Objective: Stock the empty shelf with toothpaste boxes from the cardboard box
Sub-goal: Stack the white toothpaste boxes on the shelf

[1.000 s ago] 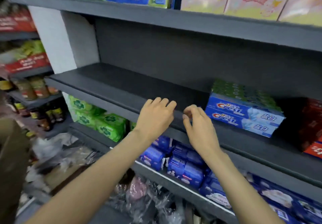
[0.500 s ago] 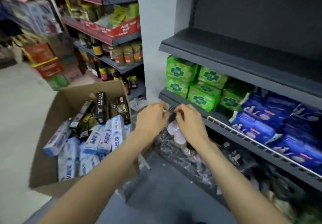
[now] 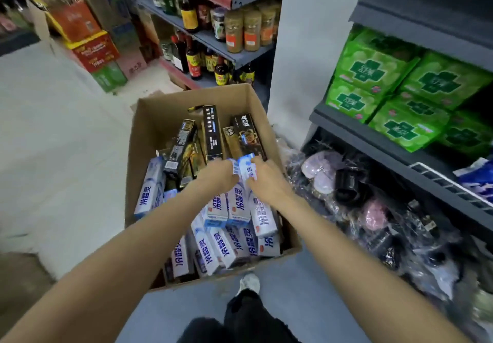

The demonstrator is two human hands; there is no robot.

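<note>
An open cardboard box [image 3: 149,129] stands on the floor below me, filled with several white-and-blue toothpaste boxes [image 3: 221,246] at the near side and black-and-gold ones [image 3: 212,134] at the far side. Both hands are down inside it. My left hand [image 3: 217,178] and my right hand [image 3: 268,179] close from either side on white-and-blue toothpaste boxes [image 3: 244,169] at the middle of the pile. The dark grey shelf edge [image 3: 416,17] shows only at the top right; its top is out of view.
Green packs [image 3: 373,75] fill the shelf below on the right. Bagged slippers [image 3: 346,190] lie heaped under it beside the box. Sauce bottles and jars [image 3: 213,49] stand on shelves behind the box. My leg and shoe [image 3: 249,284] are at the box's near edge.
My view swung down from the dark shelf to the cardboard box. Both hands dropped from the shelf edge into the box and closed on white-and-blue toothpaste boxes.
</note>
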